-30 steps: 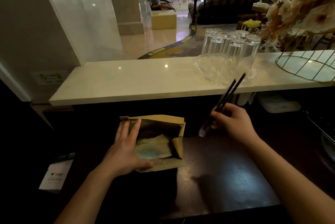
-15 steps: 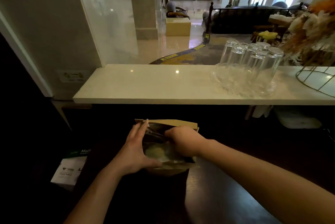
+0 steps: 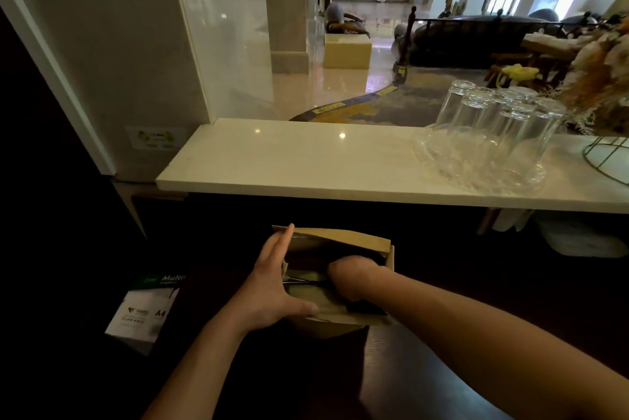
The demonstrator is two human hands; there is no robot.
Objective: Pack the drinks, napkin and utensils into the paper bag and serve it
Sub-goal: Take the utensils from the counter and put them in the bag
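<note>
An open brown paper bag (image 3: 340,238) stands on the dark table just below the marble counter. My left hand (image 3: 272,287) grips the bag's left wall, fingers up along the outside and thumb along the near edge. My right hand (image 3: 354,277) is plunged into the bag's mouth, its fingers hidden inside. The thin dark utensils (image 3: 299,281) stick out leftward from that hand, lying across the inside of the bag. Under them shows something pale and crumpled (image 3: 311,295), probably the napkin. No drinks are visible.
A white marble counter (image 3: 306,161) runs across above the bag. On its right stand several upturned glasses (image 3: 493,127) on a glass tray, a wire basket (image 3: 609,157) and dried flowers (image 3: 602,79). A pack of A4 paper (image 3: 143,310) lies low at the left.
My right hand carried the dark utensils from above the table's right side down into the bag and has sunk deeper. My left hand kept its hold on the bag.
</note>
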